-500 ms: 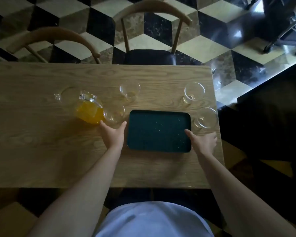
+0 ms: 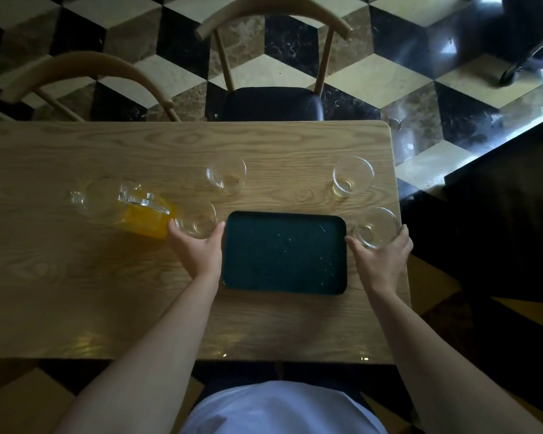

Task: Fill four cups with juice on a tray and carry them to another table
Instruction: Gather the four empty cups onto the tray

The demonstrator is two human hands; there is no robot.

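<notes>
step in hand: gathering cups. left hand [image 2: 198, 250] cupped round near-left clear glass cup [image 2: 196, 221]; right hand [image 2: 383, 261] round near-right clear glass cup [image 2: 377, 227]; each grip half open, touching. dark green rectangular tray [image 2: 284, 253] bare between them on the desk [image 2: 76, 292]. next: lift both onto tray.

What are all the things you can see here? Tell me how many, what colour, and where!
cups: 4, clear glass, on the table around the tray; two farther back, one at each side of the tray, none on it
pitcher: 1, clear glass with orange juice, left part of the table
tray: 1, dark green, flat on the table in front of the person, nothing on it
table: 1, light wood
chairs: 2, light wood, one with a dark seat, at the far side of the table
floor: black, cream and brown cube pattern
left hand: 1, cupped around the cup left of the tray
right hand: 1, cupped around the cup right of the tray
</notes>
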